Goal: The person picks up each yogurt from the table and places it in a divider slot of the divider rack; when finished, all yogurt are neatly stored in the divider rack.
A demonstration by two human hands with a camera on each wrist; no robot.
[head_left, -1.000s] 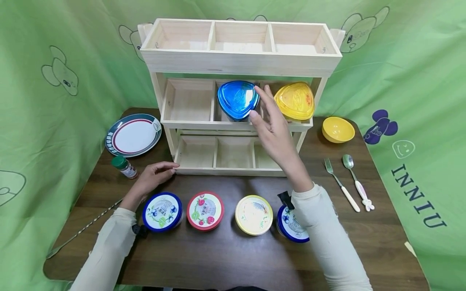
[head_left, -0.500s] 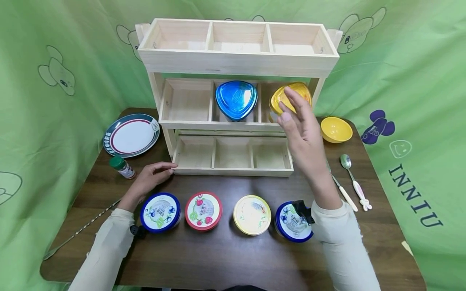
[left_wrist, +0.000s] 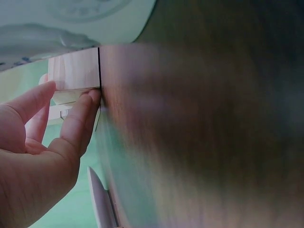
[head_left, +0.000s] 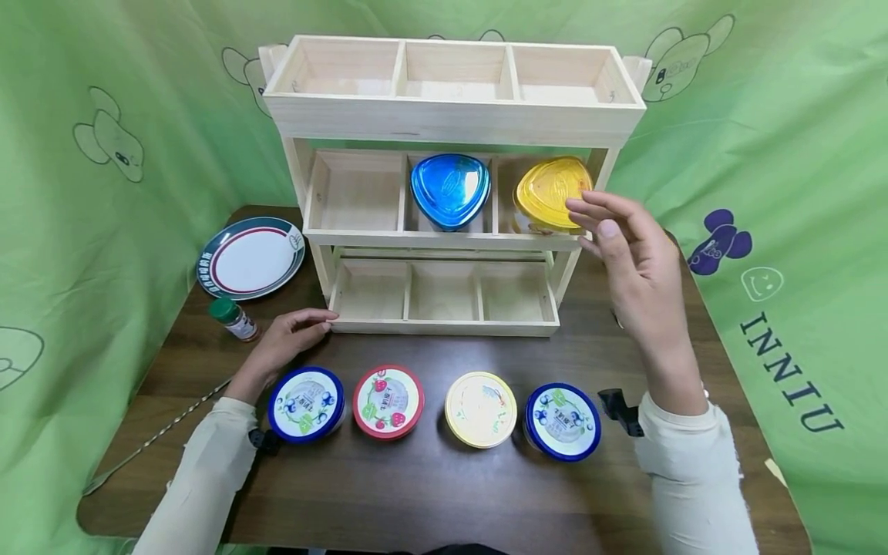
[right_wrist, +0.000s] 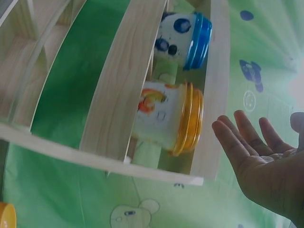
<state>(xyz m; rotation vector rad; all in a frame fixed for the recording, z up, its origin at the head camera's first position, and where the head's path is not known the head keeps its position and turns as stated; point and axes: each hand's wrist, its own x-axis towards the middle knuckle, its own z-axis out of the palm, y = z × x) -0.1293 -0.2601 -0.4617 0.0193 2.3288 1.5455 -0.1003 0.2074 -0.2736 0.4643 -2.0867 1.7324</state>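
Note:
My right hand (head_left: 634,262) is raised beside the right end of the wooden rack's middle tier (head_left: 444,241), fingers extended and holding nothing. In the head view its fingertips overlap the edge of a yellow-lidded jar (head_left: 551,189), which sits in the right compartment; in the right wrist view a gap shows between them (right_wrist: 164,118). A blue-lidded jar (head_left: 451,191) occupies the middle compartment. Down at the table, my left hand (head_left: 280,347) rests with its fingertips against the left front corner of the bottom tier (head_left: 444,328). That corner (left_wrist: 73,69) shows in the left wrist view.
Across the table stand jars with blue (head_left: 307,405), red (head_left: 388,402), yellow (head_left: 481,410) and blue (head_left: 563,422) lids. A plate (head_left: 251,258) and a green-capped bottle (head_left: 234,319) lie left of the rack. A yellow bowl (right_wrist: 7,218) appears in the right wrist view.
My right hand has moved away from the blue-lidded jar, passing over the yellow-lidded jar to the right and lower. The left hand stays at the rack's corner.

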